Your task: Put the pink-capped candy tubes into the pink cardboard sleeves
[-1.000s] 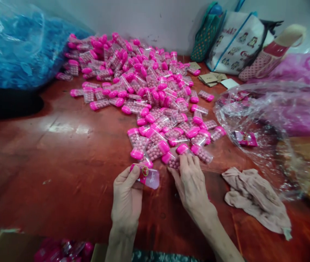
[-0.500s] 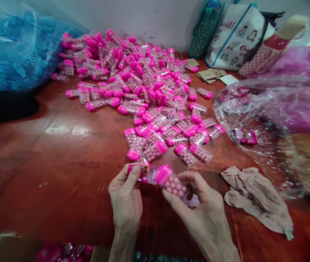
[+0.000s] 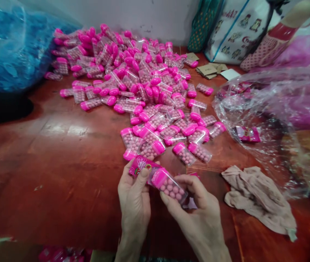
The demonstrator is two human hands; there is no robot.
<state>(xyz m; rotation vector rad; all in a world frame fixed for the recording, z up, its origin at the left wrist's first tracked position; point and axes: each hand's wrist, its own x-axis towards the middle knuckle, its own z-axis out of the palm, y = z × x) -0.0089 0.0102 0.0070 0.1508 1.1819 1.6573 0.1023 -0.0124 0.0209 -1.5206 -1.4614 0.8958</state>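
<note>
Between the thumb and fingers of my left hand (image 3: 134,203) is a pink printed plastic sleeve (image 3: 137,165) with a clear end. My right hand (image 3: 201,211) grips a small clear candy container (image 3: 173,188) by its lower end; round pink candies show through its wall. Its pink cap points up and left, and the sleeve's clear film lies around the cap end. Some pale purple film (image 3: 191,203) shows behind my right fingers, mostly hidden. Just beyond my hands begins a large heap of similar pink-capped containers (image 3: 146,112).
A clear bag of blue pieces (image 3: 10,47) stands at far left. On the right are a crumpled cloth (image 3: 258,200), a clear plastic bag (image 3: 269,109) with a pink packet (image 3: 248,134), cardboard pieces (image 3: 209,71) and a white printed bag (image 3: 236,32). A box (image 3: 18,251) sits below the table edge.
The container's cap has gone into the sleeve's clear end. My left hand has moved slightly right, and the sleeve's printed face has turned more into view.
</note>
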